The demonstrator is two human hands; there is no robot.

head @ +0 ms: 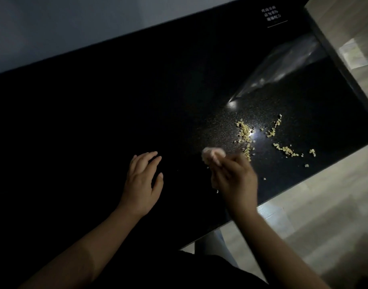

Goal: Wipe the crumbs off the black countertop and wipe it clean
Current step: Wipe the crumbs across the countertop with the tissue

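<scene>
Pale yellow crumbs (246, 135) lie scattered in lines on the right part of the black countertop (108, 105). My right hand (234, 178) grips a small pale pink cloth (213, 155) just left of the crumbs, near the counter's front edge. The cloth sticks out beyond my fingers and looks blurred. My left hand (142, 182) rests flat on the bare dark counter, fingers spread, a little to the left of the right hand. A few single crumbs (264, 178) lie beside my right hand.
A clear plastic bag (283, 67) lies on the counter at the back right. White printed text (271, 14) marks the far right corner. Wooden floor (324, 205) shows past the counter's front and right edges. A grey wall runs behind the counter.
</scene>
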